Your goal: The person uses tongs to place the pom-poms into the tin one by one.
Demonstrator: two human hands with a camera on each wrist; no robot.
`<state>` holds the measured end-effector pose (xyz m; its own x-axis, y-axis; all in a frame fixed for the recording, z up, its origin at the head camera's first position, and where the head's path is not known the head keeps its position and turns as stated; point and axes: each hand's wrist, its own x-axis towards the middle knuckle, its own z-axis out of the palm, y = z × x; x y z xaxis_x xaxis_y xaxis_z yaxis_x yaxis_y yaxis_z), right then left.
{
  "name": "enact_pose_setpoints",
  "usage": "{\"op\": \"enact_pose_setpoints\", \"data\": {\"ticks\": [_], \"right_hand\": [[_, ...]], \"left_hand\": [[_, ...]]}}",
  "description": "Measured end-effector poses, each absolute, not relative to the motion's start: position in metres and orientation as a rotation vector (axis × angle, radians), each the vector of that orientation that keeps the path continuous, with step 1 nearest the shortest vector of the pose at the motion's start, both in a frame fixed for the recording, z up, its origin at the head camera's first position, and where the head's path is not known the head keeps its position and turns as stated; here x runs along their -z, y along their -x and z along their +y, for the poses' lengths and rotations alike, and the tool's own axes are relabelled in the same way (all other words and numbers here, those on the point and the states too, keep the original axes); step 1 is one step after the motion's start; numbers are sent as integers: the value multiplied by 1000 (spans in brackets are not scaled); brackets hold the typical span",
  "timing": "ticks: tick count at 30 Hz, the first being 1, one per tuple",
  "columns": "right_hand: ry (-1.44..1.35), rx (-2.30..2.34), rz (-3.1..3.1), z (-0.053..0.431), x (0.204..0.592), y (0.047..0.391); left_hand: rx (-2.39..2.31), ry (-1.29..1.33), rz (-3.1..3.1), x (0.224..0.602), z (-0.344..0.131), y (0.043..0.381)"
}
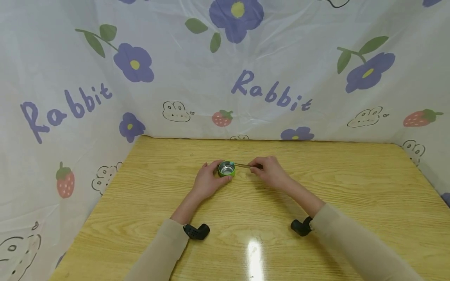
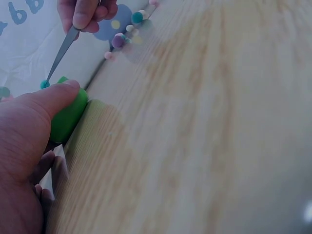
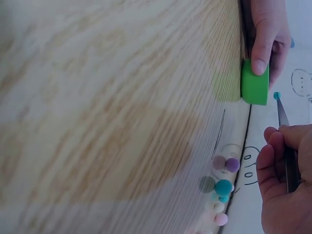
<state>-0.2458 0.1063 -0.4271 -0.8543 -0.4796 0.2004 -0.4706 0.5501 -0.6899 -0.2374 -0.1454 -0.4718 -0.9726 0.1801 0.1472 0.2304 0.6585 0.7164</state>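
Ball, teal, at the tips of the tweezers, just above the green cup, toward one o'clock of its opening in the head view. Right hand, at the cup's three o'clock: fingers clamped on the tweezers. Left hand, eight o'clock: curled round the cup. Step in hand, seemingly: delivering the ball. Next likely calls for centring, then loosening the tweezers.

This is a screened-off table spot; the kind of building cannot be told. White printed cloth hangs behind and beside a bright wood-grain table.
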Motion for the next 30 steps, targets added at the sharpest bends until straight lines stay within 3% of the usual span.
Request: {"op": "enact_pose_setpoints", "data": {"ticks": [30], "right_hand": [[807,1170,2780,107,432,243]], "left_hand": [[1241,352,-2796,473,-146,237]]}}
